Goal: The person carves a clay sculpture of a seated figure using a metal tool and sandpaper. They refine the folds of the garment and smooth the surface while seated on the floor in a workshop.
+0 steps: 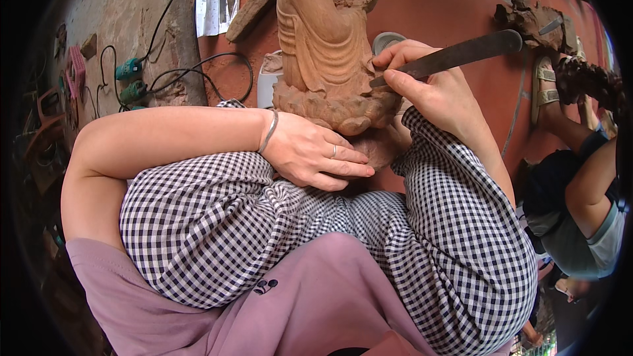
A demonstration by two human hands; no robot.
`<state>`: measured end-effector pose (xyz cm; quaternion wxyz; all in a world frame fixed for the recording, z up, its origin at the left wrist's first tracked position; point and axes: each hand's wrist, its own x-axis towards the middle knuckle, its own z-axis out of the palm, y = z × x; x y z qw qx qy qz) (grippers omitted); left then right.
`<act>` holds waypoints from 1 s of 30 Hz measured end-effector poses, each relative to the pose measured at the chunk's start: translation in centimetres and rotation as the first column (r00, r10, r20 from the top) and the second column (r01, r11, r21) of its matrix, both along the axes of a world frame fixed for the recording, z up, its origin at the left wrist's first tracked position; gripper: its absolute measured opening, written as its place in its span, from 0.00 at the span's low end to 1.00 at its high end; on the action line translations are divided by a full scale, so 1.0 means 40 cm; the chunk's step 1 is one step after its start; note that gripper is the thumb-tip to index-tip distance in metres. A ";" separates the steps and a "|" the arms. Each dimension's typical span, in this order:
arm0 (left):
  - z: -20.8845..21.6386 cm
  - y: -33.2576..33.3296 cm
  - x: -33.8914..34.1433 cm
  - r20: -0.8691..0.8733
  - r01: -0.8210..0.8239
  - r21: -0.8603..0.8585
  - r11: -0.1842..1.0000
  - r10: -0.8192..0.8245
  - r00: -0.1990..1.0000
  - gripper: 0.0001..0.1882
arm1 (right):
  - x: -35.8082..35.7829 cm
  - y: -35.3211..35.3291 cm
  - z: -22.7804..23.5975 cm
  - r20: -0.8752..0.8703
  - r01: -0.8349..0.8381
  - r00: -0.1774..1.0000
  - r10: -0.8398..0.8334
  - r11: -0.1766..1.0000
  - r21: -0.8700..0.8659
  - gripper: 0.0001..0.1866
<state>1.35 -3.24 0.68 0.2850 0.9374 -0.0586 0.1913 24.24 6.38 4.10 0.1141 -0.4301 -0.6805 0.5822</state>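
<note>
Near: checked trousers [198, 231]. Left hand [316, 151] palm down, fingers extended, at near edge of carved wooden statue [323, 39], just beyond trousers. Right hand [432, 86] pinches flat dark tool [468, 51], tip at statue's side. Farther: wooden plank [256, 10] on red floor [435, 10], white paper [210, 0] beside.

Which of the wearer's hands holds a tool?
The right hand grips a long dark tool, its tip at the carved wooden figure; the left hand, wearing a ring and bracelet, shows no tool.
</note>
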 end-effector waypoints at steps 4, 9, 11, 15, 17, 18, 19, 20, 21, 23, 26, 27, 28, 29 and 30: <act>-0.002 0.003 -0.003 0.015 -0.003 -0.005 1.000 0.003 1.000 0.11 | -0.018 -0.023 -0.009 0.019 -0.030 0.999 0.027 0.981 0.192 0.13; 0.007 0.003 0.005 0.007 -0.016 0.018 1.000 0.016 1.000 0.11 | -0.012 -0.006 -0.017 -0.033 -0.031 0.999 0.035 0.991 0.129 0.11; 0.006 0.006 0.001 0.010 -0.006 0.013 1.000 0.006 1.000 0.11 | -0.014 -0.001 -0.013 -0.018 -0.014 1.000 0.015 0.996 0.087 0.10; -0.001 0.000 -0.002 0.023 -0.019 0.003 1.000 0.019 1.000 0.11 | -0.024 -0.013 -0.004 0.031 -0.070 0.997 0.065 0.979 0.193 0.09; 0.000 0.001 -0.004 0.030 -0.021 0.011 1.000 0.021 0.999 0.11 | -0.020 -0.017 -0.015 -0.001 -0.072 0.997 0.075 0.964 0.255 0.09; 0.001 0.002 -0.003 0.023 -0.014 0.008 1.000 0.014 1.000 0.11 | -0.013 -0.010 -0.017 -0.023 -0.065 0.997 0.071 0.980 0.191 0.09; 0.002 0.003 0.001 0.015 -0.007 0.006 1.000 0.007 1.000 0.11 | -0.005 -0.003 -0.017 -0.045 -0.059 0.997 0.065 0.990 0.126 0.10; 0.003 0.003 0.005 0.007 -0.005 0.001 1.000 0.005 1.000 0.11 | -0.001 0.003 -0.015 -0.068 -0.059 0.996 0.063 0.997 0.059 0.10; 0.001 0.002 0.004 0.008 -0.010 0.004 1.000 0.010 1.000 0.11 | -0.004 0.009 0.000 -0.023 -0.057 0.998 0.057 0.998 0.017 0.11; -0.002 -0.002 -0.001 0.012 -0.018 0.007 1.000 0.018 1.000 0.11 | -0.009 0.004 -0.001 -0.035 -0.043 0.998 0.044 0.999 0.011 0.10; -0.001 -0.002 -0.004 0.010 -0.017 0.018 1.000 0.017 1.000 0.11 | -0.009 -0.006 -0.013 -0.053 -0.058 0.997 0.063 0.995 0.085 0.10; 0.000 -0.001 -0.003 0.008 -0.015 0.018 1.000 0.015 1.000 0.11 | -0.009 -0.008 -0.016 -0.058 -0.067 0.996 0.075 0.990 0.125 0.10; 0.002 0.000 0.000 0.007 -0.015 0.017 1.000 0.014 1.000 0.11 | -0.006 -0.004 -0.017 -0.069 -0.062 0.995 0.068 0.995 0.080 0.10; 0.003 0.003 0.002 0.005 -0.013 0.020 1.000 0.013 1.000 0.11 | 0.002 0.004 -0.018 -0.081 -0.057 0.995 0.060 0.998 0.038 0.10; 0.002 0.003 0.001 0.006 -0.009 0.015 1.000 0.009 1.000 0.11 | 0.005 0.010 -0.017 -0.092 -0.052 0.994 0.051 0.999 -0.004 0.10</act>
